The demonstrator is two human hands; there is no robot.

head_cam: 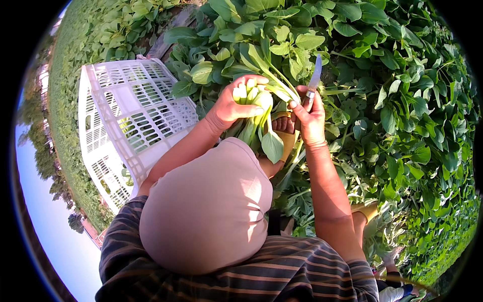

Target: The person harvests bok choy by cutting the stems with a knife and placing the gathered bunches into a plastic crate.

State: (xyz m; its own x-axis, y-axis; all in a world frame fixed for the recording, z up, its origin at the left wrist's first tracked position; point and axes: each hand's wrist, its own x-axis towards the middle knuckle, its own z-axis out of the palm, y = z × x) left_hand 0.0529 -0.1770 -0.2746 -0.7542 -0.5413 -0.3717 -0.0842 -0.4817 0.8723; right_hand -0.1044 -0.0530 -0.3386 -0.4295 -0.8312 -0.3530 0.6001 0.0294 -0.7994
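Observation:
Several leafy green heads, which look like bok choy [263, 100], are gripped in my left hand [228, 104]. Their pale stem ends point up and the leaves hang below the fingers. My right hand [312, 120] holds a small knife [315, 75] by its handle, blade pointing away from me. The right thumb also presses against a long-stalked green plant [281, 90], whose leaves spread out beyond both hands. The two hands are close together above my yellow sandal [288, 141], without touching each other. My right palm hides part of the knife handle.
A white slatted plastic crate [130, 99] stands tilted at the left, with some greens visible through its openings. Dense leafy plants [407, 102] grow ahead and to the right. My beige-clothed knee [203, 204] rises beneath the arms. Another person [390, 288] is partly visible at bottom right.

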